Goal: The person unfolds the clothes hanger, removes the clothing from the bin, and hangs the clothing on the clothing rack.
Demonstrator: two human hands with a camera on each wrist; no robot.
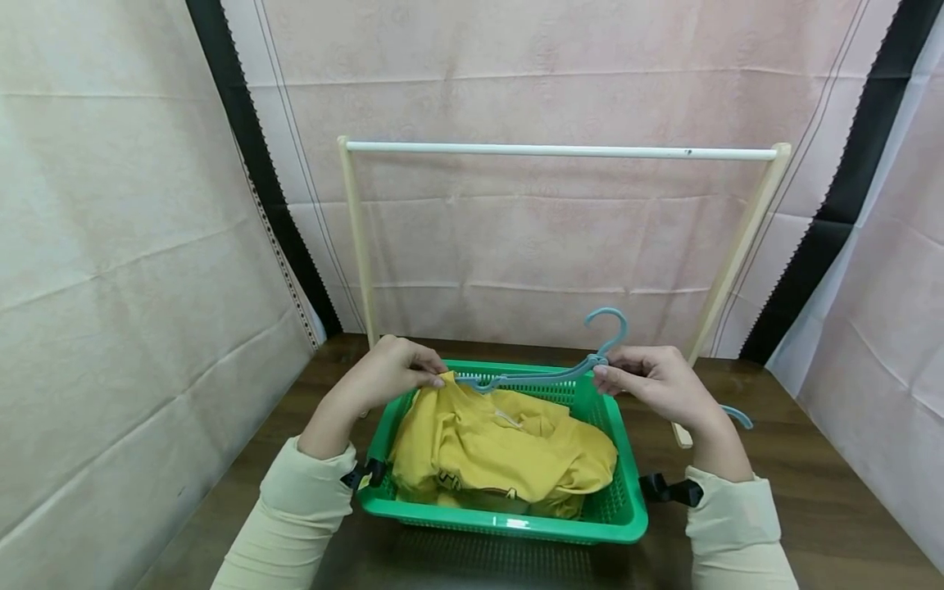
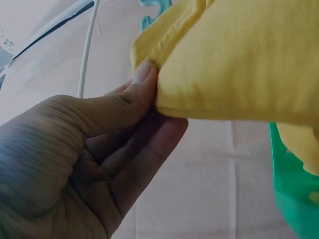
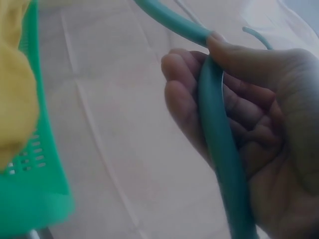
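My left hand (image 1: pixel 389 373) pinches a raised edge of a yellow garment (image 1: pixel 509 438) between thumb and fingers, plain in the left wrist view on the cloth (image 2: pixel 234 64). The rest of the garment lies bunched in a green basket (image 1: pixel 509 528). With thumb and fingers, my right hand (image 1: pixel 656 381) holds a blue clothes hanger (image 1: pixel 546 378) just below its upright hook. One hanger arm reaches left to the pinched cloth, where its tip is hidden. Its other arm passes behind my right wrist. In the right wrist view, the hanger (image 3: pixel 214 114) crosses the palm.
Behind the basket stands a rack with a white horizontal bar (image 1: pixel 560 151) and cream side posts (image 1: pixel 737 246). The basket sits on a dark wooden table (image 1: pixel 819 483). Pale cloth walls (image 1: pixel 125 246) enclose the back and sides.
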